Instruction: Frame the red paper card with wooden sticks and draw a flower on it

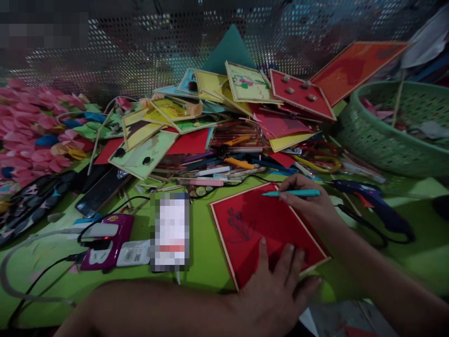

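Observation:
A red card [270,220] edged with thin pale wooden strips lies on the green table in front of me. Dark lines of a flower drawing [238,227] show on its left part. My left hand [275,292] rests flat across the card's near side with fingers spread. Between the fingers of my right hand [310,203] is a teal marker pen [303,192], its tip pointing left above the card's far part. I cannot tell whether the tip touches the surface.
Behind the card are piled framed cards [250,84], pens [213,171] and sticks. A blue glue gun [379,206] lies right, below a green basket [389,145]. Left are a phone [170,234], a purple power strip [121,234] with cables, and pink paper flowers [31,126].

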The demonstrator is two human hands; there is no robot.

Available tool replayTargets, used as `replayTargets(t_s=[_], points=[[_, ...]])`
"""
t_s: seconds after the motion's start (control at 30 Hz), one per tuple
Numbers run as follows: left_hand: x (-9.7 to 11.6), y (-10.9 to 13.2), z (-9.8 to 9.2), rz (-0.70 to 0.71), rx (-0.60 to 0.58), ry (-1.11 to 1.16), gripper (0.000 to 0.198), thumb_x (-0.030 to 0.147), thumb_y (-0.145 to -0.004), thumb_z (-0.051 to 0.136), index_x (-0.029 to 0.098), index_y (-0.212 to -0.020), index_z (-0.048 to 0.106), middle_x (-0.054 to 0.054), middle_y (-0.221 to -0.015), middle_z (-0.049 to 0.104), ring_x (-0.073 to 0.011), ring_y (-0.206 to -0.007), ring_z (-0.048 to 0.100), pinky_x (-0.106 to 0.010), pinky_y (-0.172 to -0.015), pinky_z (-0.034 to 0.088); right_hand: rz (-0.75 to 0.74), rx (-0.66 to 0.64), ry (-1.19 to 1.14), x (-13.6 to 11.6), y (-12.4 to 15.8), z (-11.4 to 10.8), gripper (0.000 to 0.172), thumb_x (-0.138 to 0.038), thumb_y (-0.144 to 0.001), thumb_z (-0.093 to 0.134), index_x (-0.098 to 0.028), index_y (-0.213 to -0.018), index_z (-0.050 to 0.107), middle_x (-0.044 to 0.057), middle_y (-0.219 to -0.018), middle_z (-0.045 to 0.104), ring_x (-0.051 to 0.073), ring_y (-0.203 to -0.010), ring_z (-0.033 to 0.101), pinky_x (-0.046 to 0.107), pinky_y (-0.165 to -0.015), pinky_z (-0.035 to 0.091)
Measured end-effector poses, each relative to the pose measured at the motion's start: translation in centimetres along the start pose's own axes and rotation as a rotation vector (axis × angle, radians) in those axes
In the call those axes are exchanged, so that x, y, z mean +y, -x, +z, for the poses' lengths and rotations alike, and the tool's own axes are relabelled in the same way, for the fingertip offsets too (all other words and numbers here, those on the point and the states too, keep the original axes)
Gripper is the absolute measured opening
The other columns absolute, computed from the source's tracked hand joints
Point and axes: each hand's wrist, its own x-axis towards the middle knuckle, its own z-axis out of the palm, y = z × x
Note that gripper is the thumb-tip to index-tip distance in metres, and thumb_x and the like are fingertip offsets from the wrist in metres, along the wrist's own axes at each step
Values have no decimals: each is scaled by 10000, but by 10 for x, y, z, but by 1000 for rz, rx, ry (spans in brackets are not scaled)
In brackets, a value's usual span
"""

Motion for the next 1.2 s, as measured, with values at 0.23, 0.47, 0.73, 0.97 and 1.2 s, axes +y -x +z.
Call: replayTargets(t_s=[0.23,0.47,0.73,0.97,1.2], points=[[1,0,2,14,-21,-10,495,303,-986,381,326,-1466,500,-134,-1564,461,-382,-1432,413,-705,-1007,335,4,10,51,-6,-3,4,235,-391,-801,756,-216,-756,606,-7,-667,600,142,-590,491,284,-548,369],[5,0,8,-16,26,-4,476,312,-980,406,344,-1438,532,-123,-1544,492,-381,-1423,423,-710,-1013,313,-19,-13,124,-6,-3,5,223,-405,-812,741,-223,-761,623,-1,-675,605,147,-599,507,284,-550,386],[0,0,2,-21,53,-14,452,305,-996,386,353,-1410,560,-109,-1523,520,-347,-1399,462,-665,-1018,337,-18,-22,136,-8,-4,7,254,-453,-804,747,-237,-758,620,6,-677,611,156,-602,517,286,-558,401],[1,-1,4,-10,54,-5,460,307,-984,402,343,-1417,555,-121,-1518,524,-364,-1390,469,-691,-1009,321,-30,-45,191,-9,-5,5,194,-380,-833,702,-224,-758,612,-1,-683,608,154,-615,507,289,-577,388],[3,0,6,-27,71,4,461,310,-974,422,339,-1412,560,-126,-1524,516,-363,-1399,463,-684,-1009,327,-10,-67,196,-5,-4,1,204,-388,-826,684,-216,-752,602,-7,-673,590,162,-623,498,303,-591,386]])
